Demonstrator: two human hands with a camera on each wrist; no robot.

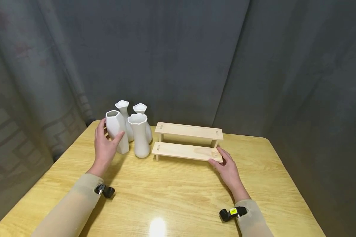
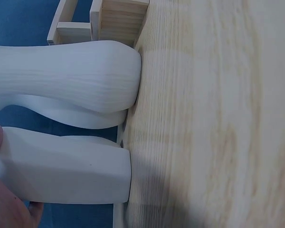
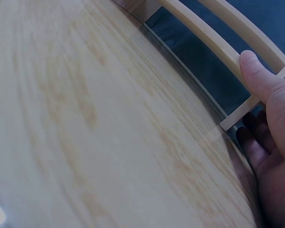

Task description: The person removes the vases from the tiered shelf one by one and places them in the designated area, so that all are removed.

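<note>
My left hand (image 1: 103, 146) holds a white faceted vase (image 1: 116, 126) by its side, thumb in front and fingers round the far left. In the left wrist view the base of that vase (image 2: 71, 166) is at the tabletop. Just right of it stands a white vase with a scalloped rim (image 1: 140, 138). My right hand (image 1: 229, 169) grips the right end of a two-step wooden stand (image 1: 184, 150) at its lower step. The right wrist view has the thumb (image 3: 256, 73) on the step's front edge, with the other fingers low beside the end leg.
Two more white vases, one with a wavy rim (image 1: 122, 104) and another beside it (image 1: 140, 108), stand behind the front pair. The wooden table (image 1: 178, 194) ends at a grey curtain (image 1: 154, 59) at the back. More curtain hangs at both sides.
</note>
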